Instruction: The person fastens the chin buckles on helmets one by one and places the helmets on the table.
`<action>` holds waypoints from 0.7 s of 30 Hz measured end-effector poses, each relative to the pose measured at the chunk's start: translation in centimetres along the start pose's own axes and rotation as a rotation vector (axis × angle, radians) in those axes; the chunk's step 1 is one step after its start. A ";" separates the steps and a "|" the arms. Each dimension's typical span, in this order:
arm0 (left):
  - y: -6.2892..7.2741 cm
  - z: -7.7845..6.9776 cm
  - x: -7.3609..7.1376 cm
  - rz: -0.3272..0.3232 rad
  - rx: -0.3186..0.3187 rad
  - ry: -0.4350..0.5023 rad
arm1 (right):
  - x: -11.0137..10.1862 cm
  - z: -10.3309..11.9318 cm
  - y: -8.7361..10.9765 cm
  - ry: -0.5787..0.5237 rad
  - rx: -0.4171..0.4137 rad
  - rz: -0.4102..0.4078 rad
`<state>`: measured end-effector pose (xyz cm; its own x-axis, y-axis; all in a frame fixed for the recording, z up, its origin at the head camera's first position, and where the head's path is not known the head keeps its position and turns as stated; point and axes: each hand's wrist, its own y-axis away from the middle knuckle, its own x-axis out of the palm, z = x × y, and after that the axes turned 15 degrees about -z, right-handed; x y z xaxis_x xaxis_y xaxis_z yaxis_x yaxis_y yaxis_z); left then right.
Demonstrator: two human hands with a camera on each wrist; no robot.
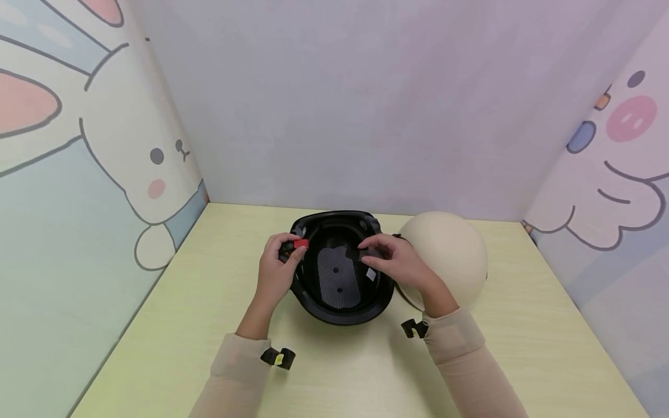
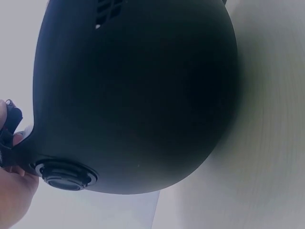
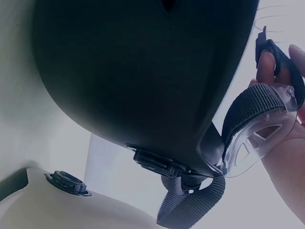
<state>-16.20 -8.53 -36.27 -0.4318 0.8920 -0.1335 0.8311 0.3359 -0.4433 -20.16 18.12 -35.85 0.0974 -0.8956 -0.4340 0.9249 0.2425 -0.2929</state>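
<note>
A black helmet [image 1: 341, 316] lies upside down on the table, its padded inside facing up. At its left rim my left hand [image 1: 274, 270] pinches a red and black buckle [image 1: 301, 244] between fingers and thumb. Over the right rim, my right hand [image 1: 399, 264] holds the other end of the chin strap [image 3: 252, 106]. That strap passes through a clear plastic chin cup [image 3: 279, 131] and ends in a black clip [image 3: 261, 44] by the fingertips. Round black fittings [image 2: 66, 176] sit on the helmet's outer side. The left wrist view shows little of the left hand.
A cream helmet [image 1: 444, 249] sits dome up on the light wooden table [image 1: 177, 325], close to the black helmet's right side and partly behind my right forearm. Curtain walls with cartoon animals [image 1: 141, 157] stand at the back and both sides.
</note>
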 end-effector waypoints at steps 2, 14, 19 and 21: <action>0.0 0.0 0.0 -0.003 0.002 -0.003 | -0.1 0.0 0.0 -0.003 -0.014 -0.005; 0.1 -0.3 0.0 0.012 -0.002 0.039 | 0.1 0.2 0.1 0.119 -0.114 -0.030; 0.1 -0.4 0.1 0.014 0.003 0.022 | 0.3 0.5 0.1 0.206 -0.134 -0.049; 0.1 -0.5 0.1 0.016 -0.001 0.022 | 0.4 0.5 0.1 0.225 -0.138 -0.067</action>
<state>-16.03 -8.23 -35.88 -0.4108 0.9037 -0.1211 0.8383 0.3221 -0.4400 -19.80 17.58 -35.64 -0.0603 -0.8099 -0.5835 0.8663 0.2480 -0.4337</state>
